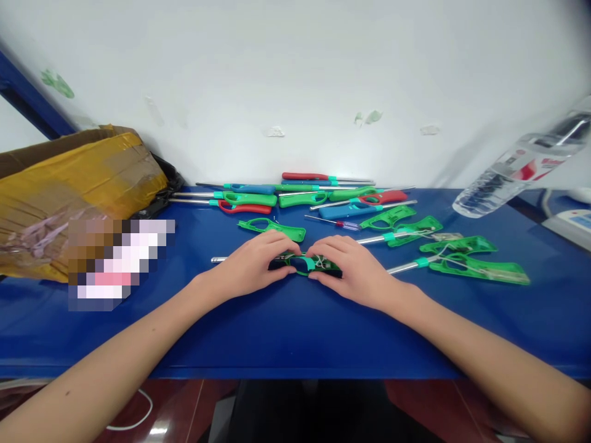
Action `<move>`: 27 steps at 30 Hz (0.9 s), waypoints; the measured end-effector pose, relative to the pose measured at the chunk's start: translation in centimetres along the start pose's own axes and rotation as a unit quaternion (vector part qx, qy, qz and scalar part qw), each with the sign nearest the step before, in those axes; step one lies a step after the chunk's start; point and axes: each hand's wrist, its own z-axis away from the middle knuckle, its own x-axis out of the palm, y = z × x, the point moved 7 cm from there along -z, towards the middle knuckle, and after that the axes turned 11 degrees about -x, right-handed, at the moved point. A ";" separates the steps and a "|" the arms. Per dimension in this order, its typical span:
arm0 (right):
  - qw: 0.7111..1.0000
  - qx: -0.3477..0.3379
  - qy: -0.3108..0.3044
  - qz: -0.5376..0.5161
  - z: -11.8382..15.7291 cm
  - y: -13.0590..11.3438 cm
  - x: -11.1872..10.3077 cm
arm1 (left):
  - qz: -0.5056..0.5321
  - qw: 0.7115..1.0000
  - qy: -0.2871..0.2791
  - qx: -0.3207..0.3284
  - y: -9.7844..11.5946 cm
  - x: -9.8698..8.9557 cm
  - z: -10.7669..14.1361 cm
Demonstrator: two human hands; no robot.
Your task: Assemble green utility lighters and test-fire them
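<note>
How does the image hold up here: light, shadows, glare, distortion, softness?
Head view: light mostly even, with a faint shadow on the wall left of the bottle; a glare spot on the floor; the bottle leans outward, probably wide-angle stretch; a pixelated patch overlaps the taped box; fine parts in the casing between the left hand and right hand look soft.

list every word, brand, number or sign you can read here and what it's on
Nothing reads for certain.
Water bottle: red lettering on its label, too blurred to quote.
White device at the right edge: markings on its panel too small to read.
Pixelated patch by the taped box: any text is masked.
Opened green lighter in front: no lettering visible.
</note>
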 end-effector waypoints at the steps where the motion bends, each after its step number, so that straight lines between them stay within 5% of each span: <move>1: 1.000 0.002 0.001 0.001 0.0 0.0 0.0 | -0.002 1.000 0.001 0.001 0.0 0.0 0.0; 27: 1.000 0.005 -0.001 -0.003 0.1 0.2 0.2 | -0.008 1.000 0.010 0.010 0.0 0.0 0.0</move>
